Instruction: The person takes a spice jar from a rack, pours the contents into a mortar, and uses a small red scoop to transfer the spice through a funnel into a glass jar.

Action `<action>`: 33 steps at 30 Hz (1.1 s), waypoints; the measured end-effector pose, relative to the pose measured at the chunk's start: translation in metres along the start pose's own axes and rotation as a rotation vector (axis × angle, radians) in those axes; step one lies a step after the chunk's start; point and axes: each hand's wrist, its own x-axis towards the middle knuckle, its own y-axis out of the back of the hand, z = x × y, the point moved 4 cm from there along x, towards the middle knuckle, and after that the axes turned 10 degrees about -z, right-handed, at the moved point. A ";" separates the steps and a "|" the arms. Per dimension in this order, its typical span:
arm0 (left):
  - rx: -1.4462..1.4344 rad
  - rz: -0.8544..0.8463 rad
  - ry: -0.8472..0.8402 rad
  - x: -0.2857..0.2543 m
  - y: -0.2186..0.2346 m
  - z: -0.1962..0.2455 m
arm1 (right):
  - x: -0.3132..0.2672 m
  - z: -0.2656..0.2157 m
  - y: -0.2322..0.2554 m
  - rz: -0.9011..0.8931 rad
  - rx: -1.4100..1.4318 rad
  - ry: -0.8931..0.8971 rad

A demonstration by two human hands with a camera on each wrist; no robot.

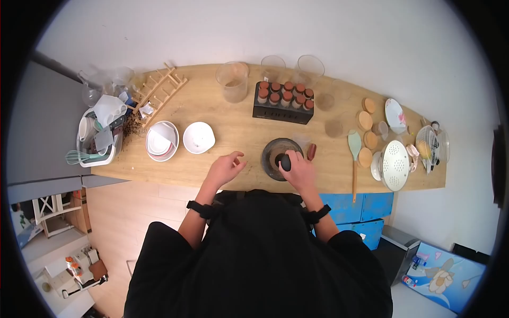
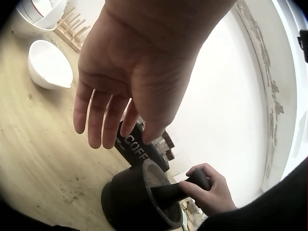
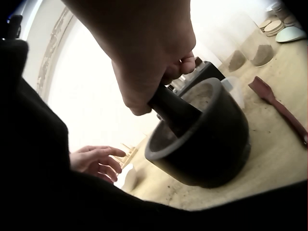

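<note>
My right hand (image 1: 300, 170) grips the upper end of a black pestle (image 3: 174, 111). The pestle leans inside a dark stone mortar (image 3: 211, 144), its lower end down in the bowl. Some brownish powder (image 1: 274, 155) shows on the mortar's inner wall. Left of the mortar, my left hand (image 1: 227, 168) hovers over the table's front edge with its fingers loosely extended and holds nothing. In the left wrist view the palm of that hand (image 2: 139, 72) faces the camera. A small dark red scoop (image 3: 274, 100) lies on the table just right of the mortar.
Behind the mortar stands a black rack (image 1: 283, 113) of capped vials. White bowls (image 1: 199, 138) sit at left, near a wooden peg rack (image 1: 159, 93) and a full dish basin (image 1: 101, 159). On the right are a mint spatula (image 1: 354, 159), wooden lids (image 1: 364, 121) and a white colander (image 1: 395, 165).
</note>
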 end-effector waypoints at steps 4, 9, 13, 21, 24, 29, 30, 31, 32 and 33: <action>0.013 0.009 0.001 -0.002 0.001 0.002 | 0.001 -0.006 0.020 0.143 0.074 0.038; 0.041 0.012 0.001 -0.003 -0.001 -0.001 | -0.001 -0.001 0.003 -0.019 0.040 -0.025; 0.013 0.037 -0.005 -0.004 -0.002 -0.004 | 0.000 0.000 0.012 0.129 0.106 0.050; 0.031 0.037 0.008 -0.006 -0.003 -0.007 | -0.002 0.002 0.006 0.019 0.100 -0.043; 0.017 0.043 0.003 -0.007 -0.003 -0.008 | -0.003 -0.002 0.020 0.128 0.150 -0.026; 0.026 0.044 0.029 -0.008 -0.006 -0.007 | -0.002 0.007 -0.002 0.000 0.109 -0.103; 0.042 0.051 0.025 -0.009 -0.007 -0.007 | -0.001 0.010 -0.005 0.043 0.151 -0.109; 0.041 0.050 0.028 -0.012 -0.007 -0.008 | -0.002 0.013 -0.005 0.041 0.153 -0.108; 0.038 0.047 0.026 -0.012 -0.006 -0.008 | -0.002 0.023 -0.003 0.071 0.276 -0.203; 0.035 0.045 0.025 -0.013 -0.005 -0.009 | -0.002 0.031 -0.003 0.099 0.400 -0.296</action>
